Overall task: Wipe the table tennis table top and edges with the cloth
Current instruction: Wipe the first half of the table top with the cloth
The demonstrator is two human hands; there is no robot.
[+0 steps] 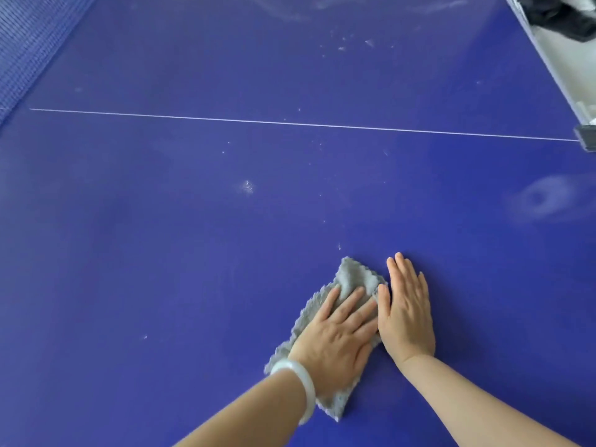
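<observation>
A grey fluffy cloth (350,276) lies flat on the blue table tennis table (193,237), low and right of centre. My left hand (338,337), with a white bangle at the wrist, presses flat on the cloth, fingers straight and spread. My right hand (407,311) lies flat on the bare table just right of the cloth, fingers together, its thumb side touching the cloth's right edge. White dust specks and smudges dot the surface beyond the hands.
A thin white centre line (290,123) crosses the table. The blue net (29,50) stands at the upper left. The table's white end edge (545,66) runs down the upper right, with grey floor and a dark bundle (561,14) beyond.
</observation>
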